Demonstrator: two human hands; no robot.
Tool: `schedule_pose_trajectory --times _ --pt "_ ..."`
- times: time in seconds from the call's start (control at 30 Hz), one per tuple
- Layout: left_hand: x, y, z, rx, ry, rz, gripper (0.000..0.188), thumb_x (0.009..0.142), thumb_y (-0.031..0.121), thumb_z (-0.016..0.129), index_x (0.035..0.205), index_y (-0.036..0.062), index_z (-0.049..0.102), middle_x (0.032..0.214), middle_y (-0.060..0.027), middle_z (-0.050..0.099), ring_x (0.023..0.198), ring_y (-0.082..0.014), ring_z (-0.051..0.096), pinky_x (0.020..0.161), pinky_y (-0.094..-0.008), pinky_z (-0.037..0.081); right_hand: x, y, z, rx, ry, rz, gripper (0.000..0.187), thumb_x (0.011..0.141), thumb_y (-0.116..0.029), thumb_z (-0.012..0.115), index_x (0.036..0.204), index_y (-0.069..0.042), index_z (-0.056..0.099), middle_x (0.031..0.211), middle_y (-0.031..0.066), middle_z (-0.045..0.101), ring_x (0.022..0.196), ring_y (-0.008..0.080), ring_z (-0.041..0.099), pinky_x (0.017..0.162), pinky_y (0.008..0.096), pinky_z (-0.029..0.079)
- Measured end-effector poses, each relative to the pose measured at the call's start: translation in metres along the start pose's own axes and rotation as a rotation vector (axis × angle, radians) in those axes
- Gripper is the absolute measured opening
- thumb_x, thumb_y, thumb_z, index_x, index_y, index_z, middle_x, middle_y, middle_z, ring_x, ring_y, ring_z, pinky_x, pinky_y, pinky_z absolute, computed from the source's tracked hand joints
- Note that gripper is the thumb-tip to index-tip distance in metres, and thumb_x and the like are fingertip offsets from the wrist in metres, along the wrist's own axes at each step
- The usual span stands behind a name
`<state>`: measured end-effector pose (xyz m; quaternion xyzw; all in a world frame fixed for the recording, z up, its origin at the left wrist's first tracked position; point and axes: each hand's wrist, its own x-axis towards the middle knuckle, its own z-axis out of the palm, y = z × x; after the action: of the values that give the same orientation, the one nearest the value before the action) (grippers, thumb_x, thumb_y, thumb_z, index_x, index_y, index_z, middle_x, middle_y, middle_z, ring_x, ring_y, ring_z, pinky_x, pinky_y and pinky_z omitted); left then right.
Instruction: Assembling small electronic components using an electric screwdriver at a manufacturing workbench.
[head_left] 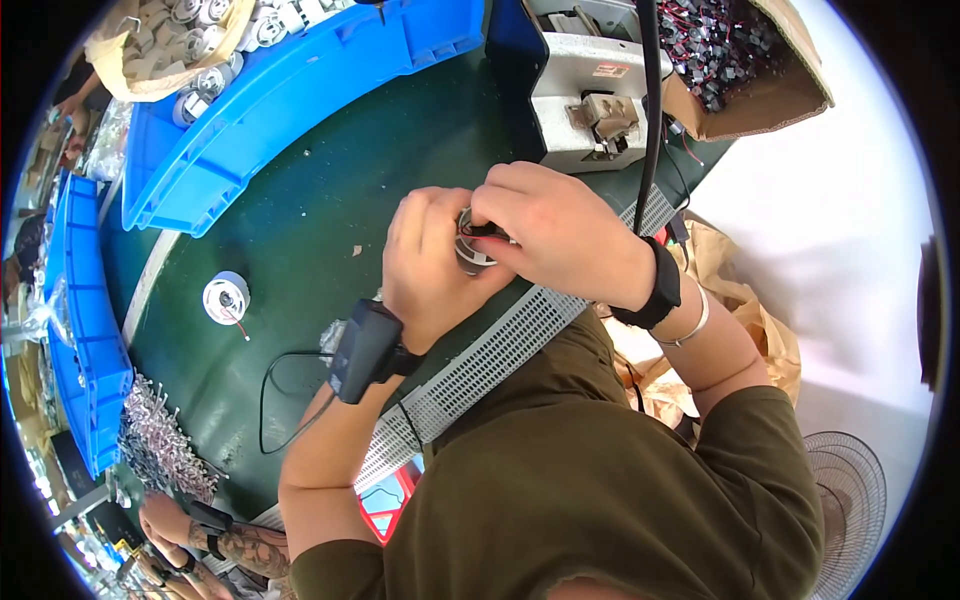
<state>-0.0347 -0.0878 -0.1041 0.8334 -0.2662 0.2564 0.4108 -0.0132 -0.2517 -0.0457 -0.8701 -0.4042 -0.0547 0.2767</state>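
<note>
Between my hands, over the near edge of the green table, is a round white housing point(477, 262) with a dark inside. My left hand point(425, 260) wraps round its left side. My right hand point(555, 225) is closed at its upper right, thumb and fingers pinching a small black piece with a red wire point(484, 231) at the opening. The fingertips partly cover this piece, so its exact kind is hard to make out. A similar white round housing point(226, 298) with a short red wire rests on the table to the left.
Blue bins point(290, 110) stand at the back, one under a bag of white round parts point(180, 45). A grey machine point(590, 90) and a carton of wired parts point(800, 95) are at the back right. Wires lie piled point(165, 440) at left, near a co-worker's hand point(165, 520).
</note>
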Motion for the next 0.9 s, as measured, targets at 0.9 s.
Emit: schedule_pose_trajectory --times 0.9 --pt "-0.002 -0.006 -0.029 -0.063 -0.167 0.237 0.036 0.069 0.01 0.075 0.101 0.0 0.062 0.111 -0.0182 0.058 0.101 -0.0344 0.058 0.085 -0.0395 0.051 0.04 0.024 -0.122 0.876 0.624 0.021 0.041 0.08 -0.018 0.065 0.114 0.003 0.054 0.084 0.0076 0.058 0.075 0.0157 0.055 0.074 0.0279 0.045"
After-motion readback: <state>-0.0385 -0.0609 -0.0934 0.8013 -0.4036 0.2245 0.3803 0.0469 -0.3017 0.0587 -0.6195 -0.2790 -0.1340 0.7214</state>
